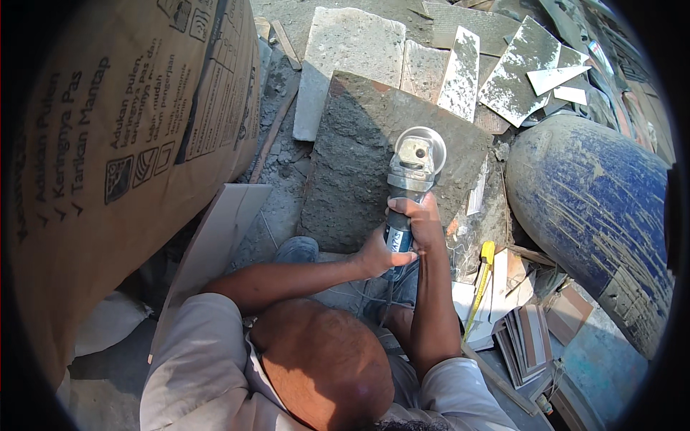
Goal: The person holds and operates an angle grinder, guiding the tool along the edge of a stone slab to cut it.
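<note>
Both my hands are closed around an angle grinder (412,164) with a dark body and a metal gear head. My left hand (379,253) wraps the rear of the body, nearer to me. My right hand (424,221) grips farther forward, just behind the gear head. The round disc or guard (439,146) at its far end lies over a large, rough, cement-coated slab (352,169). I cannot tell whether the disc touches the slab. A cord runs back from the grinder between my legs.
A big printed paper sack (158,194) stands at the left, beside a leaning board (208,251). At the right lies a blue, cement-smeared drum (589,194). Broken tiles (521,72) lie far right. A yellow tape measure (487,253) and stacked tile strips (523,345) lie near right.
</note>
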The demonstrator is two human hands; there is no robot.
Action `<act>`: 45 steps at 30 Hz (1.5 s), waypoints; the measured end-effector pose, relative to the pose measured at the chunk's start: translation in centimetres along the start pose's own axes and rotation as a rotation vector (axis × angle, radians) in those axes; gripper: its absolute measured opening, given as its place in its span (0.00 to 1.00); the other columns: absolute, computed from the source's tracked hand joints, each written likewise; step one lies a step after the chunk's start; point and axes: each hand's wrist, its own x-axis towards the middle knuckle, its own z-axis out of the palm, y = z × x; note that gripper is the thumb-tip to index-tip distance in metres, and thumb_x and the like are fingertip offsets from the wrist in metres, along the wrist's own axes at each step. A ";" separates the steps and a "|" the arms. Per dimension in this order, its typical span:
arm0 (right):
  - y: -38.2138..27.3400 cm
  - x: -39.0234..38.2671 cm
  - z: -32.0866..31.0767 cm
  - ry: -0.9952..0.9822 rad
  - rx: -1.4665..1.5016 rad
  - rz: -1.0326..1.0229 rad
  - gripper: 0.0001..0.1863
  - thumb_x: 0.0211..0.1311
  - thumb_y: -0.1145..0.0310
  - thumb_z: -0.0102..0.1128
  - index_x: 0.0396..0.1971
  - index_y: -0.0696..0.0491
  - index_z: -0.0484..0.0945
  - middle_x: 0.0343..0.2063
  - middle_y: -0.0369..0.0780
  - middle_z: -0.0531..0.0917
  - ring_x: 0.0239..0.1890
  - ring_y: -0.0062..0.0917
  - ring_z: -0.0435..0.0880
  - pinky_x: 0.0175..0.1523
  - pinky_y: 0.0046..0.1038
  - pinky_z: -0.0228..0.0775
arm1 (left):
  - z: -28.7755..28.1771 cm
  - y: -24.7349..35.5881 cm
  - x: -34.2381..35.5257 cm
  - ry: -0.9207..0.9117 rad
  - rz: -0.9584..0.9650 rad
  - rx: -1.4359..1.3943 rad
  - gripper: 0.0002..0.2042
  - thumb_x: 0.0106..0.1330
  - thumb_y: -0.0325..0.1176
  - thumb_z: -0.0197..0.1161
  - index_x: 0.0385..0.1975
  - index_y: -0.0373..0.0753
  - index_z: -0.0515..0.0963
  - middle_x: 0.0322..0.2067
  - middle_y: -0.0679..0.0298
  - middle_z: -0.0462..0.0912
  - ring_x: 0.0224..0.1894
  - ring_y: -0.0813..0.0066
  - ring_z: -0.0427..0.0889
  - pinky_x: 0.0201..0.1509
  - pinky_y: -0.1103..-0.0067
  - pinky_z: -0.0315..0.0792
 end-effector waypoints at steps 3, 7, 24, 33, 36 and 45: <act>-0.7 -0.3 1.3 -0.005 -0.071 -0.073 0.22 0.44 0.75 0.67 0.44 0.56 0.75 0.29 0.35 0.79 0.29 0.21 0.79 0.35 0.25 0.73 | 0.0 0.6 -0.7 0.004 0.038 -0.014 0.22 0.51 0.34 0.72 0.45 0.38 0.72 0.38 0.68 0.78 0.40 0.80 0.78 0.46 0.78 0.74; -0.5 0.5 1.0 0.014 -0.068 -0.007 0.22 0.43 0.76 0.70 0.43 0.57 0.76 0.33 0.35 0.81 0.33 0.21 0.78 0.41 0.25 0.71 | -0.6 1.2 -0.1 -0.006 -0.021 -0.084 0.23 0.51 0.34 0.72 0.47 0.38 0.72 0.39 0.67 0.78 0.41 0.79 0.78 0.47 0.79 0.74; -1.0 0.8 1.0 0.005 -0.080 0.001 0.23 0.43 0.75 0.71 0.43 0.58 0.76 0.34 0.36 0.81 0.34 0.21 0.78 0.41 0.25 0.71 | -0.6 1.2 0.4 -0.064 0.010 -0.075 0.22 0.52 0.33 0.70 0.47 0.37 0.72 0.39 0.67 0.78 0.41 0.78 0.79 0.48 0.77 0.74; -1.5 2.5 0.0 0.028 -0.188 -0.088 0.20 0.44 0.71 0.68 0.41 0.57 0.76 0.28 0.36 0.79 0.26 0.22 0.79 0.33 0.25 0.73 | 0.0 2.8 1.5 -0.041 0.001 -0.105 0.23 0.53 0.34 0.72 0.48 0.38 0.72 0.39 0.68 0.78 0.41 0.79 0.78 0.48 0.78 0.74; -2.2 1.5 0.2 0.039 -0.224 -0.151 0.18 0.45 0.71 0.67 0.39 0.57 0.76 0.28 0.37 0.80 0.27 0.22 0.80 0.33 0.25 0.73 | 0.1 2.3 1.5 -0.051 0.078 -0.004 0.24 0.52 0.34 0.73 0.48 0.37 0.72 0.41 0.68 0.77 0.42 0.80 0.78 0.47 0.78 0.74; -2.4 2.7 1.4 -0.039 -0.239 -0.111 0.18 0.44 0.72 0.68 0.38 0.58 0.76 0.26 0.37 0.80 0.25 0.23 0.79 0.32 0.25 0.73 | -0.3 2.3 1.5 0.009 0.048 -0.106 0.22 0.53 0.31 0.72 0.48 0.39 0.72 0.41 0.69 0.78 0.43 0.80 0.78 0.50 0.78 0.74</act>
